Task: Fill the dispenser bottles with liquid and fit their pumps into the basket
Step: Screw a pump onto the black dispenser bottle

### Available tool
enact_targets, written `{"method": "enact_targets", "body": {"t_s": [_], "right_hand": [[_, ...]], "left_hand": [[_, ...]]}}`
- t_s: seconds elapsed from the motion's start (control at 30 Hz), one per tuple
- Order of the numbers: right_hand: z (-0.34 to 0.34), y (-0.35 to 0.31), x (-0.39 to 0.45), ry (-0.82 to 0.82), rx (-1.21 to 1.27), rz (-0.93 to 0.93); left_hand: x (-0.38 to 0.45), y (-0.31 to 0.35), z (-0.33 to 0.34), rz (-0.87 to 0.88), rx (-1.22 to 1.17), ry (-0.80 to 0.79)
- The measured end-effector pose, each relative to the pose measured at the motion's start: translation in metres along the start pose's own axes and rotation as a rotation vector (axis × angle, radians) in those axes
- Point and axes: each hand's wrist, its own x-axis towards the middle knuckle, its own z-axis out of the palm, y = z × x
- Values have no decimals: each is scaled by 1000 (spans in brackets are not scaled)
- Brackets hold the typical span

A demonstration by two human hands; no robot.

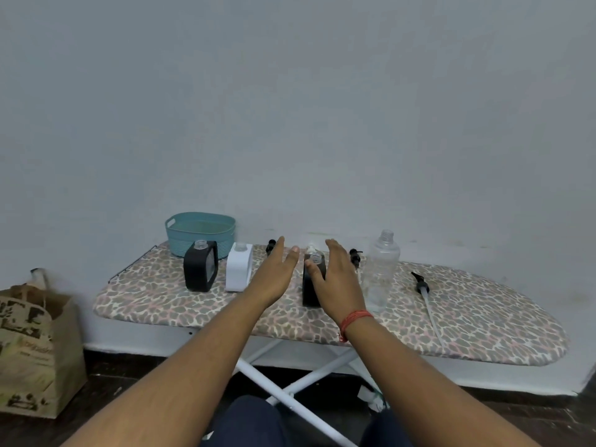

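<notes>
On ironing board (pixel 483 321): left hand (pixel 274 274) and right hand (pixel 338 279) spread wide, empty, flanking dark bottle (pixel 311 285); basket (pixel 200 232) far left.

Soft, dim, even light falls on the leopard-print ironing board (pixel 483 321), leaving only faint shadows. Wide-angle distortion bows its edges; the picture is slightly soft, without glare.
</notes>
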Motion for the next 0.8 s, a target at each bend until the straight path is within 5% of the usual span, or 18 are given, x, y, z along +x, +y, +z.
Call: {"method": "enact_targets", "body": {"t_s": [0.23,0.43,0.57,0.8], "right_hand": [[32,9,9,40,-9,-15],[57,-20,54,40,84,-97],[88,-31,106,-88,38,-44],[164,-18,187,-420,-221,117]], "left_hand": [[15,-35,5,-40,-5,-6],[53,-27,-25,149,60,87],[93,-32,-78,223,203,184],[142,-78,-161,67,373,183]]}}
